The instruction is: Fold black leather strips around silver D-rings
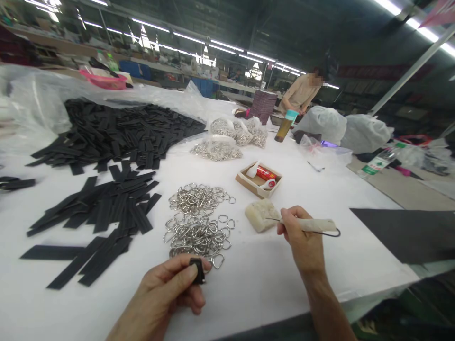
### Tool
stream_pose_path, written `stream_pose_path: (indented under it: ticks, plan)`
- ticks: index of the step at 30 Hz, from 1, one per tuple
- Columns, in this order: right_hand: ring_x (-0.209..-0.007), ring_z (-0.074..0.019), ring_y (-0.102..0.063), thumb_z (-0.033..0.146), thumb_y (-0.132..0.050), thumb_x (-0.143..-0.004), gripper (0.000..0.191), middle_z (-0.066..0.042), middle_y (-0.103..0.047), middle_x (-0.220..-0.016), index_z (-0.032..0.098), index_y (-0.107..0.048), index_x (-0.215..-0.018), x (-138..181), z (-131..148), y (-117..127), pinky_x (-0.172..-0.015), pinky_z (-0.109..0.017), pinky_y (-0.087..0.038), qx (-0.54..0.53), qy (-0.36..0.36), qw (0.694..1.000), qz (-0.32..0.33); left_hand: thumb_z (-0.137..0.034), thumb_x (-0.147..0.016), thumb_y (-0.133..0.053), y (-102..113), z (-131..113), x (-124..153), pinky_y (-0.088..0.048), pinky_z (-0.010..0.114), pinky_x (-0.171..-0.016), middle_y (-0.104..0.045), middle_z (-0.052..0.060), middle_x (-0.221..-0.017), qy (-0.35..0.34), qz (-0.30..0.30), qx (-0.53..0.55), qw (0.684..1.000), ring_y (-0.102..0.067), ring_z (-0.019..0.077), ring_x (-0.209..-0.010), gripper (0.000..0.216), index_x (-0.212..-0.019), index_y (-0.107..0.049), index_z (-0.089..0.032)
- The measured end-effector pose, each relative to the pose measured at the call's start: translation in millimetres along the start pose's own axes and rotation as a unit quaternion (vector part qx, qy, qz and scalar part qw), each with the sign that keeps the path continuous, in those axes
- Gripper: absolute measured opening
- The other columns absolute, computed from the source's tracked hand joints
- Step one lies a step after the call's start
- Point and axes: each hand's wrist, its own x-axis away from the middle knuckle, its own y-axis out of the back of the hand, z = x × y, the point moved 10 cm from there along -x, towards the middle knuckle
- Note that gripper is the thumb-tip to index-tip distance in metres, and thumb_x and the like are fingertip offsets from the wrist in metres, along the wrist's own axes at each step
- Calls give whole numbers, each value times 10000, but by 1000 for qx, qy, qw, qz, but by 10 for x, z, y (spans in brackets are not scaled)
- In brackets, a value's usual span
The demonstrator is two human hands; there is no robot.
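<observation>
Two heaps of metal rings (194, 239) lie out; in front of them the left hand (168, 286) pinches one black piece (196, 273); to their right, apart, the right hand (302, 244) grips one pointed tool (320, 225).

This looks like a factory workshop: black strips (124, 132) and metal rings (199, 234) lie heaped on a white worktable (263, 284). Tube lights (150, 25) run overhead in rows; the blurred benches (234, 85) behind are probably workstations.
</observation>
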Motion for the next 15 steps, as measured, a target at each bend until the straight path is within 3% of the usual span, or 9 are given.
stream_pose_path:
  ticks: [9, 15]
  plan:
    - [-509, -118, -354, 446, -558, -838, 353, 30, -499, -539, 190, -475, -609, -46, -46, -147, -498, -241, -283, 21, 3, 999, 36, -339, -605, -785, -12, 30, -21, -455, 214, -490, -647, 32, -528, 1, 8, 22, 1000, -557, 121, -456, 242, -648, -662, -136]
    - [-511, -115, -385, 443, -586, -825, 338, 23, -512, -554, 186, -485, -630, -4, -24, 3, -468, -217, -291, 8, -6, 1000, 3, -316, -657, -762, 3, 44, -41, -486, 215, -547, -681, 44, -613, -16, 26, 28, 999, -616, 136, -540, 210, -674, -663, -131]
